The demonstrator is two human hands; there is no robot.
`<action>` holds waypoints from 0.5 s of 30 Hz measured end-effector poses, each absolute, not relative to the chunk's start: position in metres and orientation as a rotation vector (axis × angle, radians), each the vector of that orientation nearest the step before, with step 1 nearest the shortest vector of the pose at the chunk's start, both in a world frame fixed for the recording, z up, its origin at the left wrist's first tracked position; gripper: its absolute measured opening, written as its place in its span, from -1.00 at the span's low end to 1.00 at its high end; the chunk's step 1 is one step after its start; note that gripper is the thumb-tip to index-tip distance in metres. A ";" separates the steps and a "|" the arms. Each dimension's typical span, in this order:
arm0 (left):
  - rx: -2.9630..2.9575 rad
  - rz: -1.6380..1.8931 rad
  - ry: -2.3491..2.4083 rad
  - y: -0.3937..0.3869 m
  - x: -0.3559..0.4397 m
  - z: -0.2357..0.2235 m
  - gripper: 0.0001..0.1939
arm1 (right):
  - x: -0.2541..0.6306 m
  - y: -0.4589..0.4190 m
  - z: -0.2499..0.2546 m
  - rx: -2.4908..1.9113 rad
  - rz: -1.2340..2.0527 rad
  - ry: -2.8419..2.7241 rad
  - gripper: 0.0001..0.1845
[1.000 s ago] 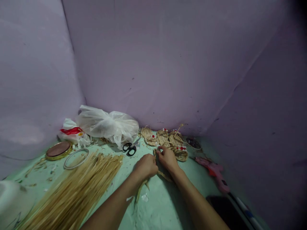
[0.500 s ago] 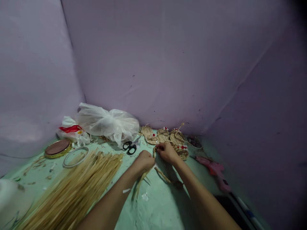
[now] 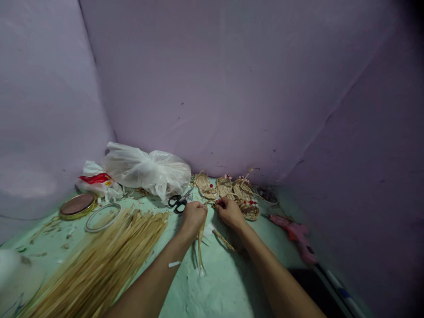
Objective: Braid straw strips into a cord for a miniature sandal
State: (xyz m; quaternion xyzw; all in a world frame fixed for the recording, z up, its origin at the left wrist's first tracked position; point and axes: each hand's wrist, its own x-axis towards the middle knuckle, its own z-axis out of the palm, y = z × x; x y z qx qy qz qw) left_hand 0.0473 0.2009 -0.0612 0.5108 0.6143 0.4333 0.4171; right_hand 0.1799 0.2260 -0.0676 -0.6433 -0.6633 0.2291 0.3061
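Observation:
My left hand [image 3: 195, 216] is closed on a braided straw cord, whose loose straw ends [image 3: 200, 247] hang below the fist. Close to its right, my right hand [image 3: 228, 212] pinches the other part of the same cord; a short stretch [image 3: 210, 203] shows between the two hands. Below my right hand, a braided length [image 3: 222, 240] lies on the green table; whether it joins the held cord is hidden. Just beyond the hands are several small woven straw slippers [image 3: 225, 187] with red and white beads. Black-handled scissors [image 3: 179, 203] lie beside my left hand.
A bundle of dry straw strips [image 3: 109, 260] spreads over the left. Behind it are a tape ring [image 3: 103, 217], a round tin [image 3: 77, 206] and a white plastic bag [image 3: 149, 172]. A pink glue gun [image 3: 294, 234] lies at right, with a dark flat object [image 3: 311, 287] nearer.
My left hand has moved up and slightly left, level with the right hand. The cord between the hands now runs more sideways, and its loose straw ends hang straighter.

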 end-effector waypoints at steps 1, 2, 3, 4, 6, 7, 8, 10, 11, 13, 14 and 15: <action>1.346 1.087 1.522 0.199 0.048 -0.059 -0.91 | 0.180 0.225 -0.068 -1.710 0.598 -1.738 -0.90; 1.428 1.082 1.487 0.197 0.048 -0.058 -0.90 | 0.180 0.224 -0.068 -1.718 0.591 -1.721 -0.92; 1.515 1.073 1.445 0.196 0.049 -0.057 -0.88 | 0.180 0.223 -0.069 -1.725 0.583 -1.707 -0.93; 1.590 1.063 1.408 0.195 0.049 -0.057 -0.86 | 0.180 0.221 -0.069 -1.731 0.578 -1.687 -0.94; 1.649 1.061 1.376 0.194 0.048 -0.058 -0.84 | 0.180 0.216 -0.069 -1.715 0.620 -1.594 -0.95; 1.645 1.071 1.376 0.194 0.047 -0.060 -0.83 | 0.180 0.214 -0.068 -1.691 0.679 -1.508 -0.95; 1.636 1.084 1.375 0.193 0.046 -0.062 -0.82 | 0.179 0.212 -0.067 -1.660 0.749 -1.410 -0.95; 1.633 1.093 1.363 0.191 0.045 -0.064 -0.80 | 0.175 0.210 -0.065 -1.599 0.890 -1.226 -0.91; 1.646 1.086 1.360 0.189 0.044 -0.065 -0.80 | 0.172 0.209 -0.063 -1.581 0.951 -1.164 -0.89; 1.688 1.068 1.378 0.184 0.044 -0.064 -0.81 | 0.166 0.210 -0.058 -1.570 1.056 -1.082 -0.86; 1.706 1.062 1.401 0.181 0.044 -0.064 -0.81 | 0.163 0.210 -0.055 -1.561 1.119 -1.041 -0.83; 1.715 1.062 1.428 0.178 0.044 -0.063 -0.82 | 0.161 0.209 -0.052 -1.548 1.186 -1.002 -0.81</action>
